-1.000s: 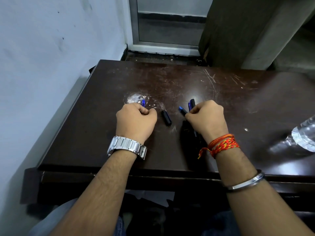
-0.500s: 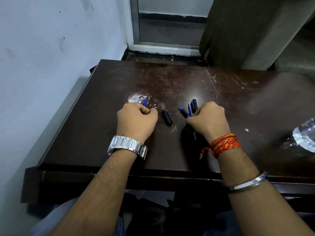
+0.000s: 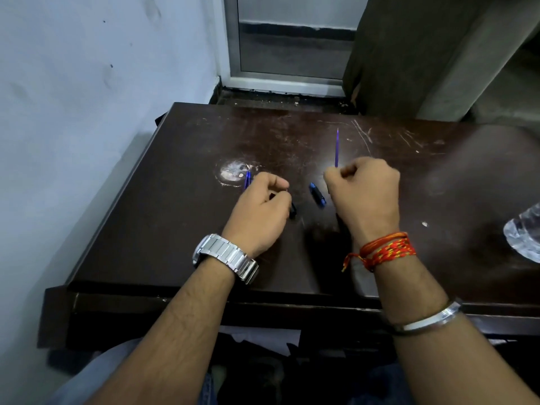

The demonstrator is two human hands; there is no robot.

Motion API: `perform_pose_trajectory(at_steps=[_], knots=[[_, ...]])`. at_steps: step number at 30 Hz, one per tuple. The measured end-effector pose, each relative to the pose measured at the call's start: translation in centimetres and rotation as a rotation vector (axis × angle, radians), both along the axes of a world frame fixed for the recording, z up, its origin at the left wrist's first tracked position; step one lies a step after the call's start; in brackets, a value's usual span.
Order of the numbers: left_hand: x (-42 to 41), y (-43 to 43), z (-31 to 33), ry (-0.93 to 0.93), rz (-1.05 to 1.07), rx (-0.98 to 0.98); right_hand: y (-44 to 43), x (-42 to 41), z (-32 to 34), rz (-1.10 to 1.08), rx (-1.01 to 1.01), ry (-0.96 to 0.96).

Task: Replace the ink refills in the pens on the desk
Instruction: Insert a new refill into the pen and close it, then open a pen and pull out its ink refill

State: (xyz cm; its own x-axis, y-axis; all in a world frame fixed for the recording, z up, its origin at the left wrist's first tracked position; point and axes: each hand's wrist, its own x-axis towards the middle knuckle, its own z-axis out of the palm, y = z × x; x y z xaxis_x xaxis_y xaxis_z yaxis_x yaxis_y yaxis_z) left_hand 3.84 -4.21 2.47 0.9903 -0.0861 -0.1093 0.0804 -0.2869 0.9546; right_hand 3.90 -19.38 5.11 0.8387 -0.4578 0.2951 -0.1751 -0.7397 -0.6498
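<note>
Our right hand [image 3: 365, 191] pinches a refill [image 3: 337, 147] upright above the worktop [image 3: 175, 229]; our left [image 3: 260, 211] closes on a pen part [image 3: 293, 209]. A loose pinch could drop or bend the refill.

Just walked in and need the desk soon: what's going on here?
A person is swapping pen refills at the dark desk. The right hand holds a thin blue refill pointing away. The left hand grips a black pen part, with another blue refill beside it. A blue-and-black pen piece lies between the hands.
</note>
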Motion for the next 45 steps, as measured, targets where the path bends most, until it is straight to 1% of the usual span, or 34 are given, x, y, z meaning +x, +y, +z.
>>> perform_pose_trajectory(at_steps=[1,3,5,6,9,16,20,25,28,30,32,33,35,39,43,45], knots=[[-0.1,-0.2,-0.1,0.002,-0.015,-0.008,0.4,0.0,0.2,0.026,0.12,-0.102],[-0.2,-0.5,-0.3,-0.013,-0.037,-0.005,1.3,0.0,0.6,0.105,0.458,-0.251],[-0.4,-0.8,-0.4,-0.052,-0.059,0.039,2.1,0.0,0.5,0.181,0.77,-0.309],[-0.5,-0.8,-0.4,-0.064,-0.069,0.059,2.3,0.1,0.3,0.204,0.856,-0.312],[-0.6,-0.8,-0.2,-0.073,-0.078,0.081,2.9,0.4,-0.2,0.236,0.925,-0.312],[-0.8,-0.8,0.1,-0.087,-0.08,0.084,3.8,0.5,-0.9,0.275,0.91,-0.283],[-0.8,-0.8,0.1,-0.107,-0.066,0.113,4.0,0.3,-1.1,0.32,0.938,-0.244],[-1.1,-0.9,0.5,-0.139,-0.026,0.112,3.8,0.3,-1.4,0.351,0.803,-0.222],[-1.1,-0.9,0.6,-0.188,0.003,0.094,4.0,0.1,-1.6,0.431,0.735,-0.133],[-1.0,-0.9,0.4,-0.196,0.024,0.066,3.5,0.1,-1.6,0.384,0.653,-0.096],[-0.7,-0.7,0.2,-0.191,0.054,0.039,2.4,0.3,-1.6,0.253,0.499,-0.117],[-0.6,-0.7,0.0,-0.19,0.066,0.031,1.8,0.4,-1.5,0.191,0.377,-0.107],[-0.5,-0.5,-0.1,-0.196,0.087,0.034,0.9,0.3,-1.5,0.139,0.169,-0.016],[-0.7,-0.6,0.4,-0.24,0.144,0.01,0.5,0.1,-1.8,0.121,0.034,0.163],[-1.3,-0.6,1.5,-0.458,0.228,-0.058,0.9,0.2,-2.3,0.134,-0.159,0.257],[-1.3,-0.4,1.6,-0.481,0.221,-0.05,1.2,0.2,-2.6,0.142,-0.217,0.283]])
